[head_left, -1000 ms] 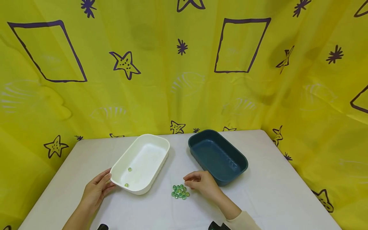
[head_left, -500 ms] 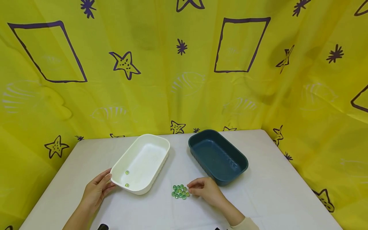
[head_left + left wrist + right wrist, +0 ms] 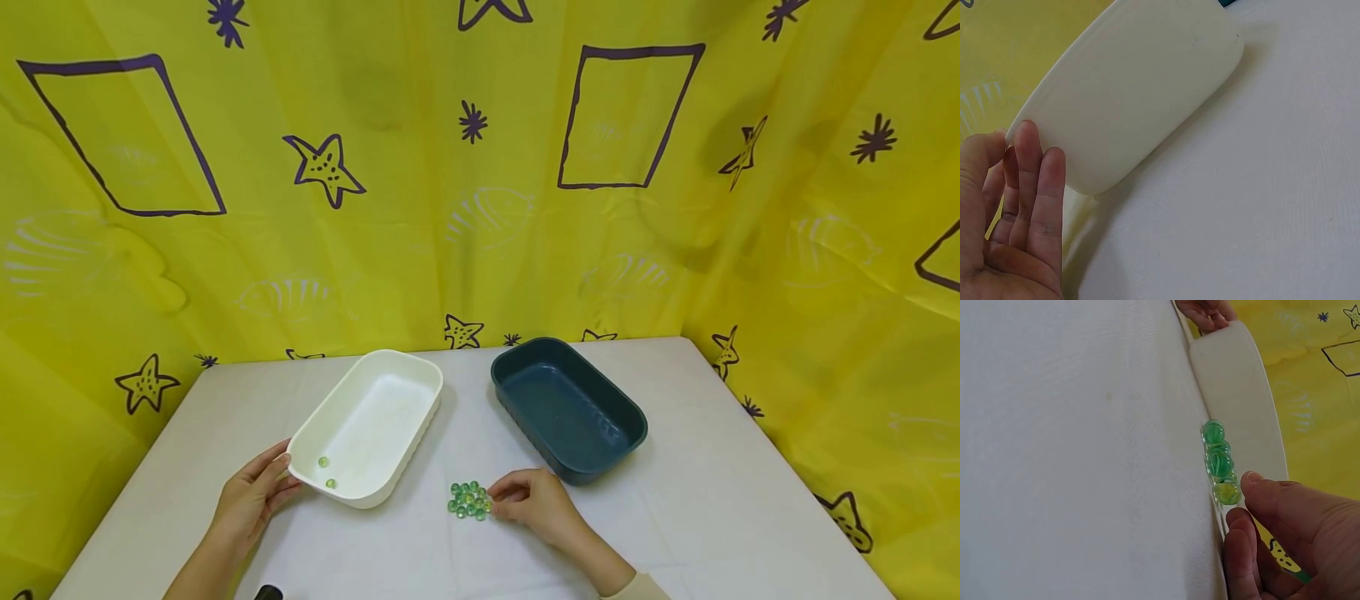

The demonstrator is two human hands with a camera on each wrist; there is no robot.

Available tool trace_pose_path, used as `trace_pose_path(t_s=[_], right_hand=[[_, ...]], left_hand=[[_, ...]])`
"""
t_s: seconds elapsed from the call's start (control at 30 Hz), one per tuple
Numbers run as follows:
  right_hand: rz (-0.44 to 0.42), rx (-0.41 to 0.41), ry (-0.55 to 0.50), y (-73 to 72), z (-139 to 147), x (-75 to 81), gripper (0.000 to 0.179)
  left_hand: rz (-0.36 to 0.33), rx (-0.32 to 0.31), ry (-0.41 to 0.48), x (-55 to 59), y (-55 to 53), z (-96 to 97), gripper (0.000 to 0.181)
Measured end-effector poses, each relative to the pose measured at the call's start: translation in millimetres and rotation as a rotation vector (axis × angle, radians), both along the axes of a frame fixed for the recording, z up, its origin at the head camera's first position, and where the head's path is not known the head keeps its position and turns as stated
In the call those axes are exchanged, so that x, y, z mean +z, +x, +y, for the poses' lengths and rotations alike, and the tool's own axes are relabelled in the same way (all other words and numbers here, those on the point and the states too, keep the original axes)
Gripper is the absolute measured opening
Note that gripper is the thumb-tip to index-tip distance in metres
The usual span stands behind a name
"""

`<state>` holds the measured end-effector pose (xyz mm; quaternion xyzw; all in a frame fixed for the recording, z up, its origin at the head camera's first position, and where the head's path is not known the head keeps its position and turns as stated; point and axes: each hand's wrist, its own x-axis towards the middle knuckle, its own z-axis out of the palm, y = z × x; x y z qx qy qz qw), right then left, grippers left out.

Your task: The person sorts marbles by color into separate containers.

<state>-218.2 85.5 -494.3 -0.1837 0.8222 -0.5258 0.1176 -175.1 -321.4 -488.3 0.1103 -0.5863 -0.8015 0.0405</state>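
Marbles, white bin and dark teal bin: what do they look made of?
Marbles: probably glass, perhaps clear plastic, smooth and glossy; translucent with bright highlights.
White bin: likely plastic, matte to satin; its outer wall shades softly without sharp reflections.
Dark teal bin: likely plastic, somewhat shinier, with glints on its floor.

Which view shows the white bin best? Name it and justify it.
The head view: the white bin appears nearly whole, rim and inside included. The left wrist view shows only its outside, cut off at the picture's top; the right wrist view shows its outside, partly behind green marbles and the right hand.
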Motion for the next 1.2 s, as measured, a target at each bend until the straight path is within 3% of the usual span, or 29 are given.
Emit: trace_pose_path(t_s=[0.43, 1.2], right_hand=[[0.058, -0.033, 0.039, 3.5, -4.4, -3.8, 0.019], [0.087, -0.048, 0.072, 5.9, -9.2, -2.1, 0.016]], left_hand=[[-0.010, -0.005, -0.017, 0.5, 0.4, -0.3, 0.029], [-0.012, -0.002, -0.015, 0.1, 0.1, -0.5, 0.029]])
